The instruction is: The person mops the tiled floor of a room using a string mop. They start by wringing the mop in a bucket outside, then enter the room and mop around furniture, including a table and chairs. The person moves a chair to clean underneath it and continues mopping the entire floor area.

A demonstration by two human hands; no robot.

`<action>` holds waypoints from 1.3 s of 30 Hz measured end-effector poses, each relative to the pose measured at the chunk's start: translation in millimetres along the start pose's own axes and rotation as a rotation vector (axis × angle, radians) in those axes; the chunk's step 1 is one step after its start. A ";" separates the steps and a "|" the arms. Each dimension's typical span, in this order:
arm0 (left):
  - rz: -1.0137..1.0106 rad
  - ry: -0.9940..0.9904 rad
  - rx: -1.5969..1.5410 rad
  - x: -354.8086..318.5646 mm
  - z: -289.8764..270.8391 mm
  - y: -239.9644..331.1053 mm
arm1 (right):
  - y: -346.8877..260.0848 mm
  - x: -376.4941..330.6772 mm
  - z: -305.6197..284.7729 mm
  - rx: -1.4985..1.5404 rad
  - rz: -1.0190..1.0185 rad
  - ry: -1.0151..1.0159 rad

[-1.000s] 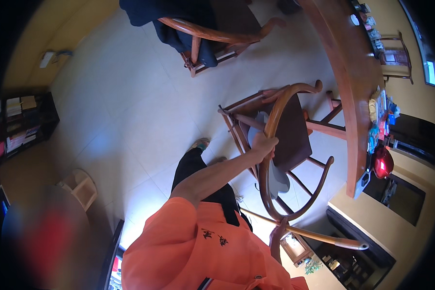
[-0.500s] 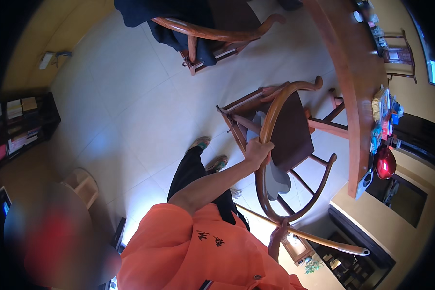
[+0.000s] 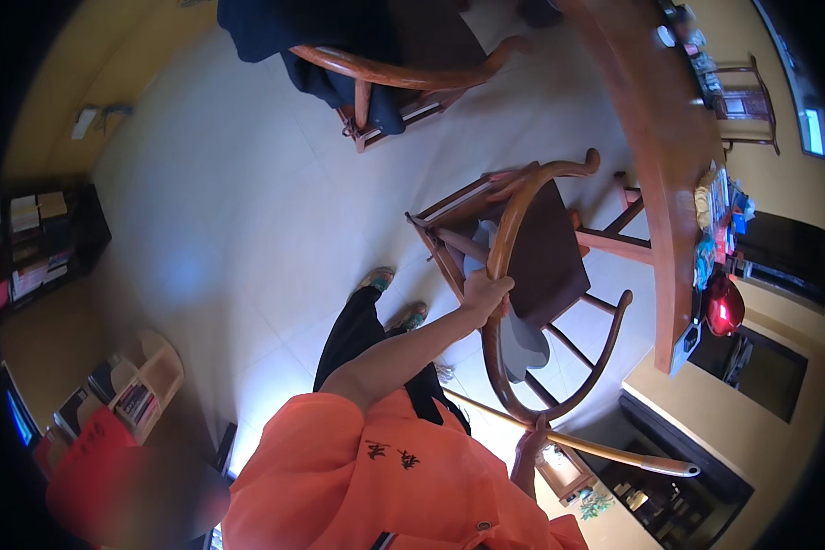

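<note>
Gripping chair (image 3: 541, 247), left hand (image 3: 484, 293); right hand (image 3: 529, 451) half hidden.

Pale tiled floor (image 3: 247, 211) under you, your round-backed wooden armchair (image 3: 532, 266) standing on it just beside your feet, a second wooden chair (image 3: 385, 82) draped in dark cloth further off, long wooden counter (image 3: 660, 156) alongside, clutter and a red helmet (image 3: 724, 305) at its end

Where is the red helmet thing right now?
In the head view, the red helmet sits far to the person's right, beside the long wooden table's edge, past the wooden armchair that the left hand grips.
</note>
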State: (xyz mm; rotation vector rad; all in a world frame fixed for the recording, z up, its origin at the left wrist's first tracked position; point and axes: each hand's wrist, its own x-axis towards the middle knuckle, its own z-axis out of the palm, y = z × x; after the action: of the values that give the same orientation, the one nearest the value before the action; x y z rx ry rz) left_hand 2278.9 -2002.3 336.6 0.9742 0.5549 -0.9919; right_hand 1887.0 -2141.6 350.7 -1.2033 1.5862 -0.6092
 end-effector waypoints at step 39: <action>0.047 0.138 0.038 -24.7 -9.0 -15.7 | 4.5 3.4 -7.4 0.089 0.005 -0.050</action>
State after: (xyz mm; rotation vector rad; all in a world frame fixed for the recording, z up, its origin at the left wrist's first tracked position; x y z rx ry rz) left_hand 2253.8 -1986.8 344.7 1.0900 0.6269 -0.9009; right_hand 1878.4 -2144.3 348.3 -1.1398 1.5048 -0.6356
